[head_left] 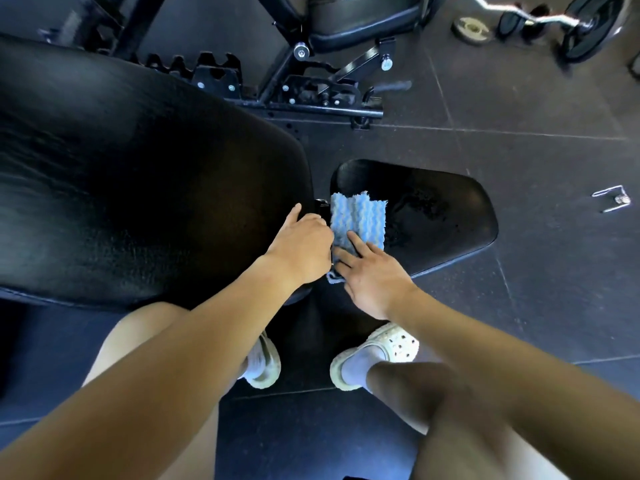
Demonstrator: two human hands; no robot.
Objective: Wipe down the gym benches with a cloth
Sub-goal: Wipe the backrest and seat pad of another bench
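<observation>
Both hands (pixel 301 247) (pixel 372 278) on cloth (pixel 358 220); its near edge hidden.

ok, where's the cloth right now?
Head view, centre: the cloth lies on the left end of the seat pad, by the gap to the back pad, with both hands on its near edge.

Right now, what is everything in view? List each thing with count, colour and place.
Cloth: one, blue and white striped, on the seat pad's left part.
Seat pad: one, black, centre right, wet patches.
Back pad: one, black, left.
Second bench frame: one, black, top centre.
Curl bar: one, chrome with black plates, top right, on the floor.
Loose plate: one, pale, top right floor.
Clip: one, metal, right floor.
Clogs: two, white, bottom centre.
Left hand: fingers curled at the cloth's edge.
Right hand: flat on the cloth.
</observation>
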